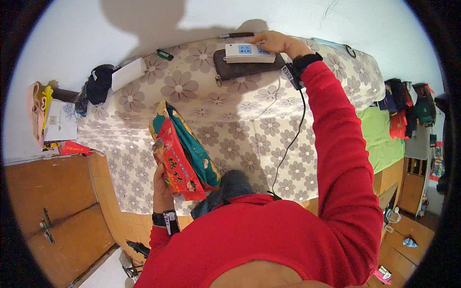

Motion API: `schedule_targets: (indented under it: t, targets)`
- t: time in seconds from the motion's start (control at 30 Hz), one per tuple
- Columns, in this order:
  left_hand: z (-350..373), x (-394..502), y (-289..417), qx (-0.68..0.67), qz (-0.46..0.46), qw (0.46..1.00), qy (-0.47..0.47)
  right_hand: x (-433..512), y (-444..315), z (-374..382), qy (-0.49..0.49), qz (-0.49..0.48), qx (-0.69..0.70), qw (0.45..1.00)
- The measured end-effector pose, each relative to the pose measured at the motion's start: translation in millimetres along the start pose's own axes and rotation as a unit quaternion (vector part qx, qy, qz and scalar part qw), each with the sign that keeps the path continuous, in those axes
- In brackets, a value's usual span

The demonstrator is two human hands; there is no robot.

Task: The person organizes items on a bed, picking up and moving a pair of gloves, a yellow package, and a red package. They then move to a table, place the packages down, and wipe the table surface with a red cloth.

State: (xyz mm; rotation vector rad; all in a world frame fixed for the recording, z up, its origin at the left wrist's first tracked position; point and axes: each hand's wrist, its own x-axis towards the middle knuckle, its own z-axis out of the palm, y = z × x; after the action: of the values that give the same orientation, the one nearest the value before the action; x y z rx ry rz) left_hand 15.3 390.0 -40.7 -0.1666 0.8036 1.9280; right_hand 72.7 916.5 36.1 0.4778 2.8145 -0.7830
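Note:
My left hand (164, 183) grips printed packaging bags by their left side: a red one (180, 162) with writing in front and a dark green one (196, 151) beside it. They are held up over the flower-patterned cloth (248, 138). At the far edge of the cloth, my right hand (273, 41) rests its fingers at the back edge of a white power socket block (234, 54) with blue outlets. Whether it grips the block is hidden. Under the block lies a dark zipped pouch (227, 72). A dark pen (240, 35) lies just beyond the fingertips.
A black cable (299, 129) hangs from my right wrist device (292, 75). Along the wall are a white roll (129, 73), black bundled cloth (100, 82), a small green-black object (165, 54) and a black bracelet (350, 51). A green cloth (381, 138) covers the surface at right.

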Motion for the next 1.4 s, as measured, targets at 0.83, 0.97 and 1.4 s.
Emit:
schedule_targets:
  t: [0.83, 0.97, 1.4]
  targets:
    - [17, 19, -1, 0.012, -0.040, 0.999, -0.027, 26, -64, 84, 0.301, -0.008, -0.221, 0.927]
    - [50, 46, -6, 0.116, -0.025, 0.993, 0.024, 17, -71, 78, 0.268, 0.016, -0.216, 0.939]
    - [139, 62, -79, 0.255, -0.143, 0.941, -0.172, -422, -69, 246, 0.224, 0.412, 0.253, 0.846]
